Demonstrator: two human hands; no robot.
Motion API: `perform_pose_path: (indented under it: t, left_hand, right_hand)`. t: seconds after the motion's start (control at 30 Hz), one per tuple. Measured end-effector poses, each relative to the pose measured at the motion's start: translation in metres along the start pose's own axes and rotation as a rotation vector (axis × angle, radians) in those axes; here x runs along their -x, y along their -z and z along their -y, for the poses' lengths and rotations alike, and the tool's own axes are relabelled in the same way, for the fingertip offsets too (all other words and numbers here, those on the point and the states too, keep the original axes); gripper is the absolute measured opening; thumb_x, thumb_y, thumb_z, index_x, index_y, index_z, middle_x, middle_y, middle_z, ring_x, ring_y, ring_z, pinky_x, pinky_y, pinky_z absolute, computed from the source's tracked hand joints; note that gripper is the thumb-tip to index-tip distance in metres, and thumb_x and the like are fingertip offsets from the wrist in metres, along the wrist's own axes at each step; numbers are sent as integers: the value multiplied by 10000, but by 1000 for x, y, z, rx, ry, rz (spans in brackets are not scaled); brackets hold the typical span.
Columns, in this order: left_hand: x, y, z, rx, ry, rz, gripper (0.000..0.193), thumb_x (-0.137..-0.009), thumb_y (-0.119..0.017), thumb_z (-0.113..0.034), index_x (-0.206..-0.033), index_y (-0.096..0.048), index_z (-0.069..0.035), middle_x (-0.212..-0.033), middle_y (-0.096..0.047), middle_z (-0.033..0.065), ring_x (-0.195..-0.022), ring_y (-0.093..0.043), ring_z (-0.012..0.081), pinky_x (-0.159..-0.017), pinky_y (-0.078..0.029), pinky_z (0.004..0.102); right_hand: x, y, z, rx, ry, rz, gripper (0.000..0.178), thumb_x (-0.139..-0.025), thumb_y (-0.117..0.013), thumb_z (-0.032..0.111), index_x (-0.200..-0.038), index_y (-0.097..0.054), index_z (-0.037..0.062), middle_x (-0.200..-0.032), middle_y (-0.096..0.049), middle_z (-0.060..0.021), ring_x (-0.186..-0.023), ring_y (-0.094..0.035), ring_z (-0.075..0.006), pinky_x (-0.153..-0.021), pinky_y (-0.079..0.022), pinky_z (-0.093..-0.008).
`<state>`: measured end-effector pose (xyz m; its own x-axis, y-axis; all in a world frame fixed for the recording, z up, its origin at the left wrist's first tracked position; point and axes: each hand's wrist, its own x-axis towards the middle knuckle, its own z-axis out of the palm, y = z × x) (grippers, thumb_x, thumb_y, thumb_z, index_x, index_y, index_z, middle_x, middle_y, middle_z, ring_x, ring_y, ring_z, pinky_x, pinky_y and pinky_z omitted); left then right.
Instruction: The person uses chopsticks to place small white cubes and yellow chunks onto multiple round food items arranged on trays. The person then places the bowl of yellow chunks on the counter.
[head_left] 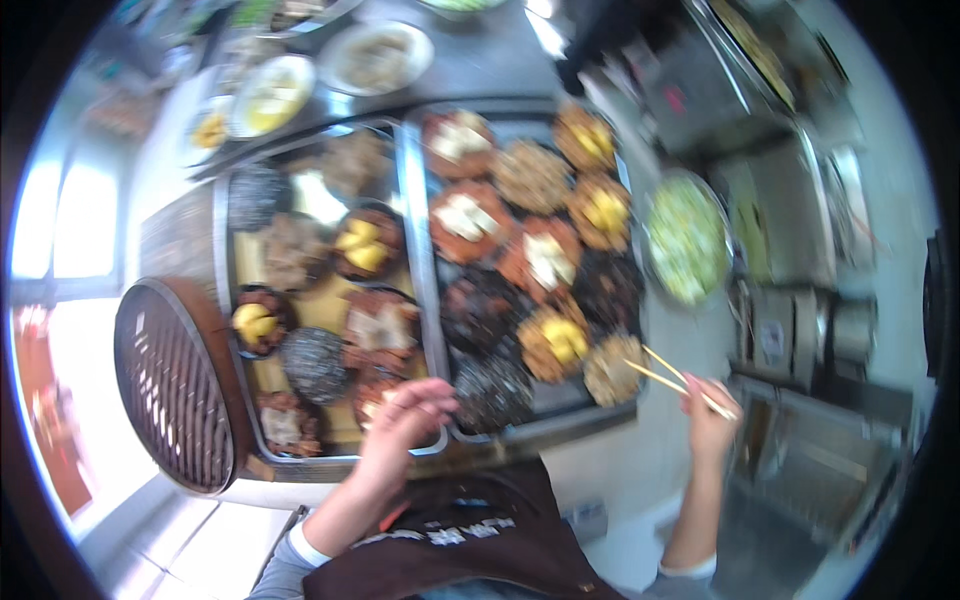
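My right hand (711,410) grips a pair of pale chopsticks (656,375). Their tips are slightly apart, over or beside a round tan, crumbly-looking food piece (611,370) at the near right corner of the right tray (640,402). Over the near edge, between the two trays, hovers my left hand (408,412), fingers stretched out and holding nothing. It partly covers a reddish piece with a pale topping (368,398) in the left tray (222,300). A dark, speckled round piece (492,394) lies just right of its fingertips. Blur hides the finer detail.
Several round pieces with yellow, white, brown or black toppings fill both metal trays. Right of them stands a bowl of chopped pale-green food (690,238). A slatted round steamer (172,385) leans at the left. Plates of food (377,58) stand at the back; metal kitchen equipment (785,205) lines the right.
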<state>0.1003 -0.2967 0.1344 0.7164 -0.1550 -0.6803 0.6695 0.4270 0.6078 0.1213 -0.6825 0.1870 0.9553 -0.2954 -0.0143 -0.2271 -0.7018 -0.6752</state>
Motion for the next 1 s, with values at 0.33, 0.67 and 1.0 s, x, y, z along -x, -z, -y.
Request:
perform_pose_path:
  t: [0.33,0.67,1.0]
  left_hand:
    - [19,40,-8,210,-152,-77,289,-972,-497,-61,-1251,-527,7,-1232,-590,102,-1143,-577,185,-951,-466,304]
    - [27,72,5,367,-121,-262,296,-941,-489,-24,-1233,-523,19,-1210,-599,137,-1109,-603,224,-934,-489,320]
    - [16,78,-4,395,-112,-243,286,-966,-468,-21,-1245,-522,14,-1197,-610,108,-1112,-600,184,-959,-475,298]
  right_hand:
    - [-201,-263,218,-732,569,140,181,-919,-643,113,-1014,-706,-28,-695,-569,-10,-610,-502,-70,-535,-386,-219]
    - [-306,-430,267,-675,459,94,260,-856,-720,218,-895,-729,-39,-626,-660,-54,-554,-598,-91,-542,-474,-248]
    - [-341,-445,274,-694,323,271,315,-938,-621,265,-899,-700,-37,-691,-676,-87,-572,-647,-132,-564,-529,-243]
